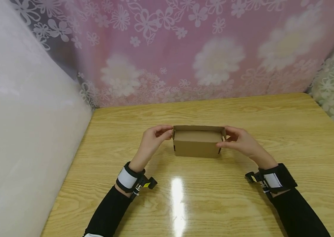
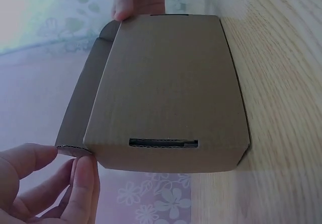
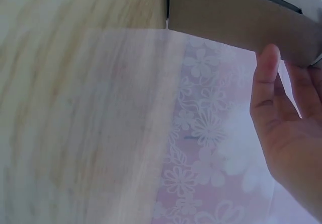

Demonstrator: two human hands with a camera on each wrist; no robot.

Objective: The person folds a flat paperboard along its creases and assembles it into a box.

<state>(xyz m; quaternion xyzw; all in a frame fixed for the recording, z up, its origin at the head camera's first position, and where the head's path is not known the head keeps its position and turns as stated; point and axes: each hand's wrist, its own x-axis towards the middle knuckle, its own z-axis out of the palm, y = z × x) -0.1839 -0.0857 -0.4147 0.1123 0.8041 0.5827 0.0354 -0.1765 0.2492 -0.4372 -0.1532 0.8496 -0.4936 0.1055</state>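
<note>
A small brown cardboard box (image 1: pixel 196 149) stands on the table between both hands, its long front panel facing me. Along its top rises a lid flap (image 2: pixel 83 93), with a small side tab at each end. My left hand (image 1: pixel 153 140) is at the box's left end, thumb and fingers pinching the tab of that flap in the left wrist view. At the other end my right hand (image 1: pixel 242 143) grips the box, its thumb on the front right edge and its fingers behind. The right wrist view shows that thumb (image 3: pixel 266 73) against the cardboard; the other fingers are partly hidden.
The wood-grain table (image 1: pixel 119 204) extends around the box. A pink curtain with white flowers (image 1: pixel 167 56) hangs along its far edge, and a white sheet (image 1: pixel 30 131) drapes down the left side. Both wrists wear black straps (image 1: pixel 278 179) with small cameras.
</note>
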